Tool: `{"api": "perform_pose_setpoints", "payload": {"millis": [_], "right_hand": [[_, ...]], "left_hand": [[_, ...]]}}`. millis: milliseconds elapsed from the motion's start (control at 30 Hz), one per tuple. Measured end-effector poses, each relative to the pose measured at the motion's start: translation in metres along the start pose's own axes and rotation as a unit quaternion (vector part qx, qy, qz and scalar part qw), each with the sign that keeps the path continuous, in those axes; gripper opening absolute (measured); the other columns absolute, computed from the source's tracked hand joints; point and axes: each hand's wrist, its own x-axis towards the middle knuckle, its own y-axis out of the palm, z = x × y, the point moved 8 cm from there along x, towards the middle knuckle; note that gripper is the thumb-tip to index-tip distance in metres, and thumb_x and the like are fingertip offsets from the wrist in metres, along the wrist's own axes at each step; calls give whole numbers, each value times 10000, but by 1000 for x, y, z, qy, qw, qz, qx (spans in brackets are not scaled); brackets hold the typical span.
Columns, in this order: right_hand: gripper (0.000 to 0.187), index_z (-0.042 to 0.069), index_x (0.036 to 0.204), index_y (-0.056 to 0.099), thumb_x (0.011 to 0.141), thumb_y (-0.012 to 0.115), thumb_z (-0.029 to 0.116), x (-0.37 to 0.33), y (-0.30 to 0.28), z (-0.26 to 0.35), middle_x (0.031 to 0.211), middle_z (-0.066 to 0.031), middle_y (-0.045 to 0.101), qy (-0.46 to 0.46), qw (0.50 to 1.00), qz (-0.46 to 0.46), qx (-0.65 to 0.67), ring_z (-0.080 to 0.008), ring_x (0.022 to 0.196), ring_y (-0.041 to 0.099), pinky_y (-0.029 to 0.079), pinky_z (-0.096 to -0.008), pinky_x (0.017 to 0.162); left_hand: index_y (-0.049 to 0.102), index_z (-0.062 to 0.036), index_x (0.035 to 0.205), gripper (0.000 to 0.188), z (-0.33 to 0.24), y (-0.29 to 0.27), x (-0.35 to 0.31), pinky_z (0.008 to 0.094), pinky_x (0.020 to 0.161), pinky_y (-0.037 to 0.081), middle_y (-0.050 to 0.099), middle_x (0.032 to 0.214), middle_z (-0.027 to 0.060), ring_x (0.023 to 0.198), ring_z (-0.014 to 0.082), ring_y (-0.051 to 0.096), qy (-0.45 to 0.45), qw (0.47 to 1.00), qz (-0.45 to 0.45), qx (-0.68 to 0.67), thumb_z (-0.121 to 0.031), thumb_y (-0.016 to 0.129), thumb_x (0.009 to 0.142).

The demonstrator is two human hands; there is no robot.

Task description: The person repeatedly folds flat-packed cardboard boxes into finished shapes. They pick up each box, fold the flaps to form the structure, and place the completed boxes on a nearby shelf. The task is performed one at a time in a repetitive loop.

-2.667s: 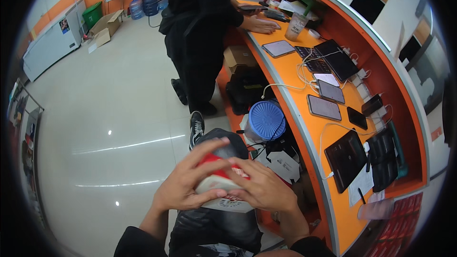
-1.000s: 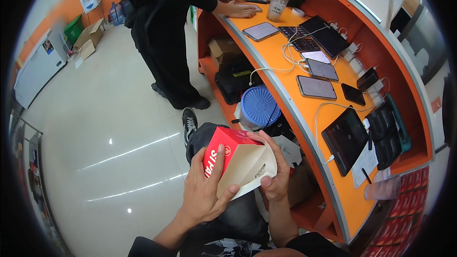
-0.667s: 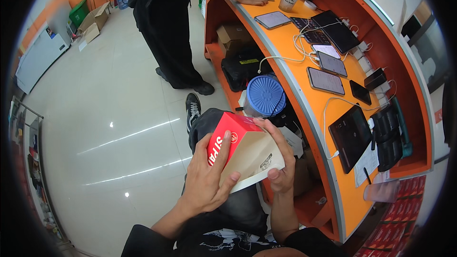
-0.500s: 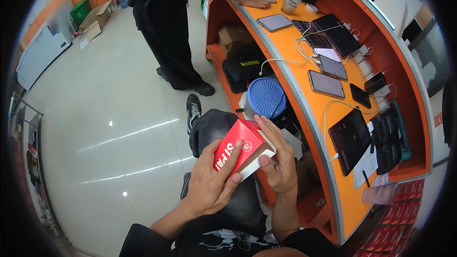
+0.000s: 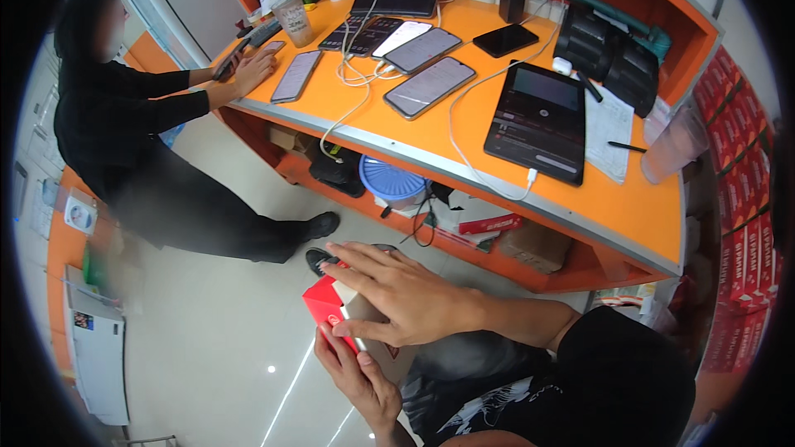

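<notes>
Carton, red outside with pale panels (image 5: 321,302), was held in mid-air in front of the table (image 5: 625,223), above the floor (image 5: 224,323) and near the wearer's lap. Handling, as judged: light, thin folded card, stiff along the creases but easily dented mid-panel; the printed red face looked smooth and might slide a little under dry fingers. Best hold: probably the folded edges and corners, with low pressure and one hand as backing. Left hand (image 5: 360,381) gripped the lower side, fingers and thumb bent about the red face. Right hand (image 5: 414,298) lay spread across the upper side, fingers extended, thumb apart along a pale panel; pressing force could not be told. Compared with the frame half a second earlier: right hand had gone from pinching the carton's right edge to covering its top; the carton's printed lettering no longer showed, most of the box being hidden. View had swung rightward, bringing the table across the upper part and the co-worker (image 5: 132,132) to the left.
</notes>
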Motion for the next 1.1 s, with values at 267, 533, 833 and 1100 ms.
{"api": "perform_pose_setpoints", "payload": {"millis": [267,533,833,1100], "right_hand": [[809,-62,1480,456,1021,488,604,4,7,5,1507,-285,487,-79,995,2,-55,-383,1414,472,351,-580,1128],[665,46,1519,458,1054,482,521,-12,15,-4,1151,-199,617,-75,987,143,-3,-342,1120,631,526,-448,870],[628,-46,1460,483,1071,476,447,-58,61,-6,1122,-283,632,-89,961,173,196,-421,1086,643,518,-484,952],[556,36,1527,461,1085,480,373,-84,98,-13,1237,-260,602,-45,965,220,135,-386,1074,655,507,-479,952]], "left_hand": [[358,41,1562,756,10,-5,-12,506,1140,342,376,1529,340,1389,492,437,-10,999,-4,-30,-430,595,1021],[169,-51,1636,824,73,-7,-35,471,1178,333,340,1581,284,1426,397,422,-28,988,149,-21,-431,561,1020],[168,-22,1633,807,46,1,-43,472,1155,399,347,1567,291,1404,386,461,-145,957,144,-206,-591,315,1079],[226,-185,1625,651,71,2,-78,460,1113,460,387,1545,229,1358,353,503,-247,953,66,-162,-567,293,1102]]}}
